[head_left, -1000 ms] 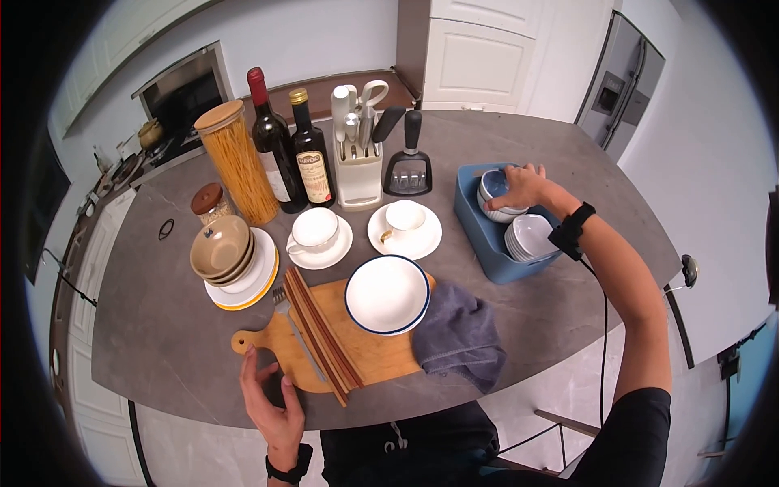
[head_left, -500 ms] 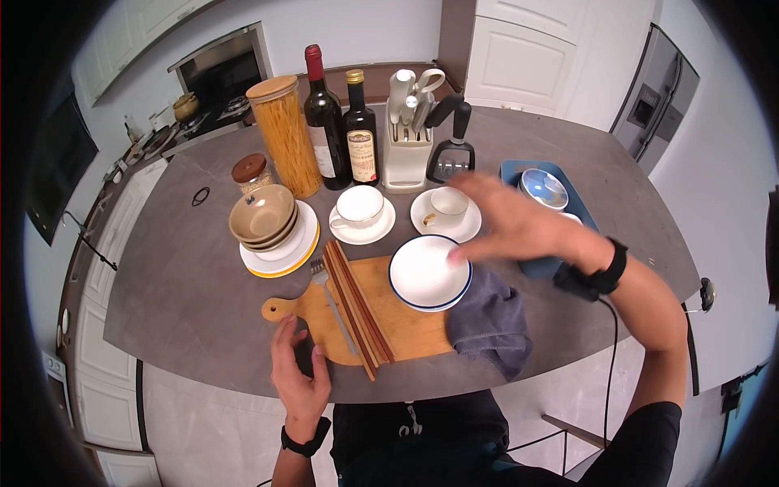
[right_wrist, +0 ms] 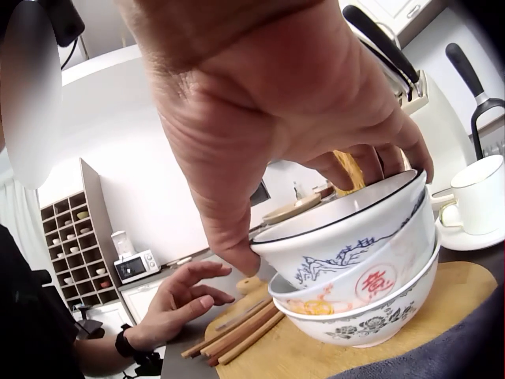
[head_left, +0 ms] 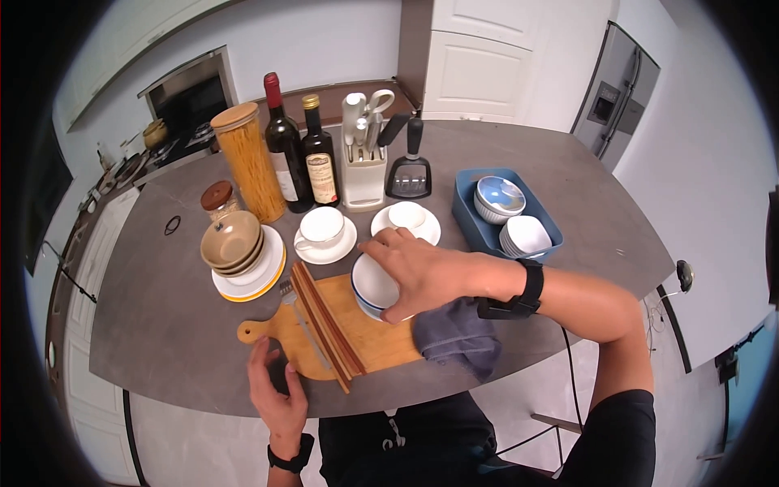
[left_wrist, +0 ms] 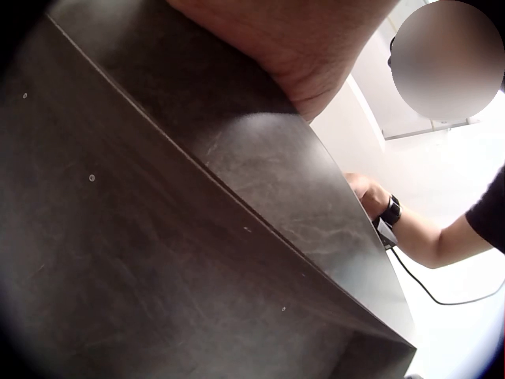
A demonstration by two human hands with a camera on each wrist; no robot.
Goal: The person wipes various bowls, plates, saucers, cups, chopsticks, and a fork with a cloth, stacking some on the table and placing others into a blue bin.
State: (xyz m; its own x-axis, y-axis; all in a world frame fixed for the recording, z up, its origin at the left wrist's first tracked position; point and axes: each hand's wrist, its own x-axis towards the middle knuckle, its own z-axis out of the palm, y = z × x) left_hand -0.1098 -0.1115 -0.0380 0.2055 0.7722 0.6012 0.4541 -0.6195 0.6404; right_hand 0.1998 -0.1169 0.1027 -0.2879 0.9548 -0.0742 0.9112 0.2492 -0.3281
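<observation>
Three nested bowls stand on a wooden cutting board (head_left: 389,349). My right hand (head_left: 426,280) spans the top white bowl with a blue rim (right_wrist: 347,257), thumb at one side of the rim and fingers at the other. Tilted a little, that bowl sits in a bowl with a red character (right_wrist: 375,281); a bowl with grey flowers (right_wrist: 371,324) is lowest. My left hand (head_left: 277,394) rests at the counter's front edge near the board's handle, fingers loosely bent, holding nothing. Chopsticks (head_left: 326,325) and a fork (head_left: 304,325) lie across the board.
A grey cloth (head_left: 458,341) lies at the board's right end. Behind it a blue bin (head_left: 465,213) holds bowls. Two cups on saucers, a knife block (head_left: 364,183), bottles and a pasta jar (head_left: 247,162) line the back. Brown bowls (head_left: 230,237) on plates stand left.
My right hand has left the bowls in the blue bin, swung left across the counter and taken hold of the blue-rimmed bowl. The left hand stays at the counter edge.
</observation>
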